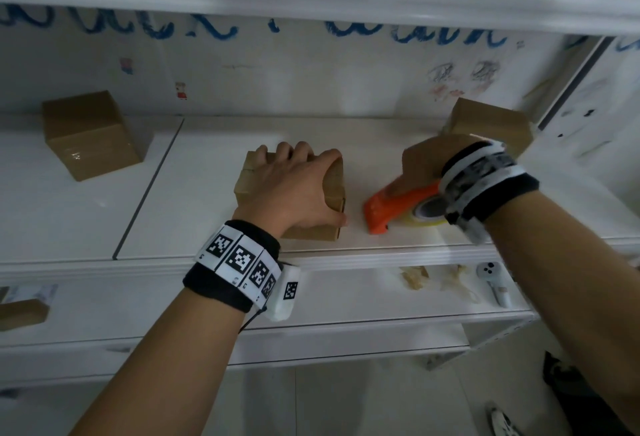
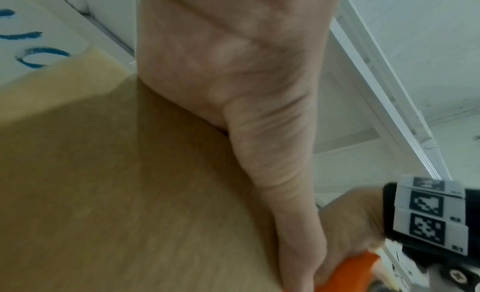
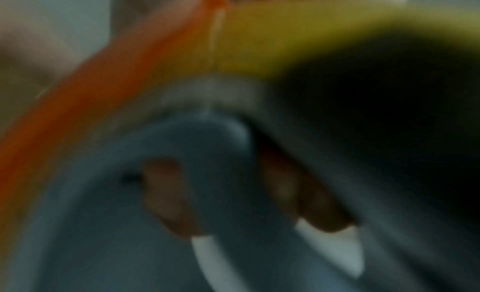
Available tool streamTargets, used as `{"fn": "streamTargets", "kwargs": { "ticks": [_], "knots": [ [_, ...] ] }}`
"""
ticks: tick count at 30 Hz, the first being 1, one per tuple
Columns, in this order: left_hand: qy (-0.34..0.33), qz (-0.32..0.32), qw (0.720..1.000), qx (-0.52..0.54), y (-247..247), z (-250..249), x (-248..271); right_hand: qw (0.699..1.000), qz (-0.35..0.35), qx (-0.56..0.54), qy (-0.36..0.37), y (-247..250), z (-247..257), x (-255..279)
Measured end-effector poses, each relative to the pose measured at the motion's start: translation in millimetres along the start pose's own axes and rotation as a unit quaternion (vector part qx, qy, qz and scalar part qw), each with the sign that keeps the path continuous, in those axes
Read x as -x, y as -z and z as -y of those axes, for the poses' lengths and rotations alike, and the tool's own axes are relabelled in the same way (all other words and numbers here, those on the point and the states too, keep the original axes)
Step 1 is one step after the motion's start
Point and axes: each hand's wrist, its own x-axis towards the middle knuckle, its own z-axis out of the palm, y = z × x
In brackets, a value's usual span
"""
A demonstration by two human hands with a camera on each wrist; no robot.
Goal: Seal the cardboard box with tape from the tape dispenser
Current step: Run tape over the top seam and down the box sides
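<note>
Left hand (image 1: 294, 186): spread over the top of the small brown cardboard box (image 1: 332, 190), fingers curled over the far edge, thumb down the near side, gripping it so it should not slide while tape goes on. Box: on the white shelf (image 1: 207, 165), centre, flaps down, no tape visible on it. Right hand (image 1: 419, 167): closed around the orange plastic tape dispenser (image 1: 381, 210) with its yellowish tape roll (image 1: 427, 216), which sits on the shelf just beside the box, nose toward me, within easy reach for lifting, I judge. Two more brown cardboard boxes (image 1: 91, 134) stand further back, left and right, well apart.
</note>
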Motion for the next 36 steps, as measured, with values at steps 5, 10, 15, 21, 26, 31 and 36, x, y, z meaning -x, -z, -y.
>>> {"fn": "streamTargets", "kwargs": {
  "ticks": [5,10,15,21,26,31,36],
  "knots": [
    [0.001,0.006,1.0,-0.002,-1.3,1.9,-2.3,1.0,0.008,0.001,0.001,2.9,-7.7,-5.6],
    [-0.003,-0.004,1.0,0.01,-2.4,5.3,-3.5,1.0,0.022,-0.004,-0.018,-3.6,-16.6,-0.1],
    [-0.008,-0.006,1.0,0.006,-1.6,5.0,-2.7,0.998,-0.034,-0.039,-0.024,-4.2,-32.7,20.0],
    [-0.01,-0.002,1.0,0.01,-1.0,4.3,-2.9,0.979,-0.143,-0.146,0.005,7.7,-75.5,34.5],
    [-0.011,0.004,1.0,0.005,2.5,4.6,-2.3,0.964,-0.173,-0.195,0.045,4.2,-73.4,62.3],
    [-0.018,0.012,1.0,-0.002,7.2,3.4,-1.1,0.958,-0.114,-0.263,0.008,-14.0,-68.8,67.5],
    [-0.025,0.036,0.998,-0.033,9.7,2.9,-0.2,0.951,-0.095,-0.294,0.001,-22.6,-57.5,56.7]
  ]
}}
